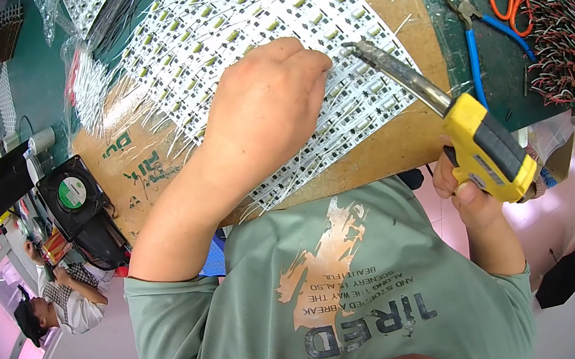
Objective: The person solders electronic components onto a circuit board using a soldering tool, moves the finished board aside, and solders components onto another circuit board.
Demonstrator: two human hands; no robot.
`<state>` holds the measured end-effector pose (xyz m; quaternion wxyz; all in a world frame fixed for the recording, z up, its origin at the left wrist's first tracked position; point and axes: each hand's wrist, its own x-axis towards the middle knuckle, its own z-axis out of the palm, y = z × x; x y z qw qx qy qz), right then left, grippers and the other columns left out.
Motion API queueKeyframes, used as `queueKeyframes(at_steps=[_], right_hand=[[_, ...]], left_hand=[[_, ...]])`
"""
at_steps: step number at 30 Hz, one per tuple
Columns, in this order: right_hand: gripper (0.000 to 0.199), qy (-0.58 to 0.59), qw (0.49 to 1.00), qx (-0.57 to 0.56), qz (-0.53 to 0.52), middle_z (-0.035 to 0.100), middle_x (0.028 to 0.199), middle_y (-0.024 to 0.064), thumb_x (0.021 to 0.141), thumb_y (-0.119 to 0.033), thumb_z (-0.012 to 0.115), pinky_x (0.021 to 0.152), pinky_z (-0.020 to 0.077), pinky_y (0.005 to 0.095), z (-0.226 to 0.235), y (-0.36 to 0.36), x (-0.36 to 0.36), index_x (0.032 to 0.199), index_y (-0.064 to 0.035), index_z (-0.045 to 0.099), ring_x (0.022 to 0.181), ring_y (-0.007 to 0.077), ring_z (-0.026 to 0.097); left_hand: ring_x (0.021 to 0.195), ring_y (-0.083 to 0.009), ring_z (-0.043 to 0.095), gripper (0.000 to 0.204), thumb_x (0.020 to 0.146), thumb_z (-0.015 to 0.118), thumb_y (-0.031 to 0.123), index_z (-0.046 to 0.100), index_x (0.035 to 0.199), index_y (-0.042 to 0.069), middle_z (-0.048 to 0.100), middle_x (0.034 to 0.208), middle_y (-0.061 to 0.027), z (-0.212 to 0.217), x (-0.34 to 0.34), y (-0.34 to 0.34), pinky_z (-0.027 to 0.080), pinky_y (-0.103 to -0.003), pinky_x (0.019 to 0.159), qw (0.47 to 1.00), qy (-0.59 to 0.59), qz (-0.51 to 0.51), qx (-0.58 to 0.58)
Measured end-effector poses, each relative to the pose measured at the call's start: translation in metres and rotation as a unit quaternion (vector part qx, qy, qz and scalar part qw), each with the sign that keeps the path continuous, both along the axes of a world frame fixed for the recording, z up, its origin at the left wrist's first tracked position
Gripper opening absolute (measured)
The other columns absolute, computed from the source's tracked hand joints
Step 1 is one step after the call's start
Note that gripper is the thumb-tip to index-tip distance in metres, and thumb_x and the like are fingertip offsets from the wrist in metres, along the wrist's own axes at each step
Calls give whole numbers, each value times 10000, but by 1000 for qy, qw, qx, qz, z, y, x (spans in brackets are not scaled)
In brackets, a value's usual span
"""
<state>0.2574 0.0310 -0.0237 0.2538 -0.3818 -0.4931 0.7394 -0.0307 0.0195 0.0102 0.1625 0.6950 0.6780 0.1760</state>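
Right hand [467, 188] fingers gripping yellow soldering iron [485, 144]; left hand [266, 102] fingers curled on LED strip sheet [227, 13].

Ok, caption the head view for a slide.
Left hand steadies white LED strips on cardboard; right hand aims a yellow soldering iron.

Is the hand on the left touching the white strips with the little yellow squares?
Touching. The head view shows the left hand pressed down on the white strips, knuckles bent, with no gap beneath.
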Motion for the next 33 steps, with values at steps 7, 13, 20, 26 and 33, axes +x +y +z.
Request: queueKeyframes(at_steps=[7,13,20,26,33], right_hand=[[407,93,993,5,73,521,843,39,777,-211,722,562,373,243,7,12,-5,1074,-48,497,696,106,475],[282,32,993,26,114,536,759,49,732,-150,706,574,392,276,2,12,3,944,-54,548,620,152,479],[183,-32,989,99,105,531,704,27,744,-137,691,579,408,295,-6,5,13,852,-48,574,611,163,500],[244,-44,991,94,90,518,715,1,826,-192,673,584,405,291,-9,2,16,982,-42,562,623,143,483],[248,-44,987,96,121,510,717,-4,850,-202,650,602,397,296,-9,6,15,1012,-40,554,634,146,474]], left_hand=[[768,-276,625,92,796,630,95,670,877,79,633,812,-84,1,3,-1,511,-369,668,998,63,-13,-26],[754,-269,618,104,780,637,86,665,879,77,621,797,-77,1,3,-1,512,-362,659,997,66,-29,-15],[723,-263,607,133,766,641,64,660,897,74,605,784,-70,-5,3,-5,507,-362,636,997,65,-39,16],[717,-263,603,142,759,648,55,655,901,64,599,779,-76,-6,2,-4,505,-362,629,997,57,-46,30],[716,-265,603,140,758,649,54,655,897,64,599,777,-78,-7,2,-3,505,-361,623,997,58,-47,36]])
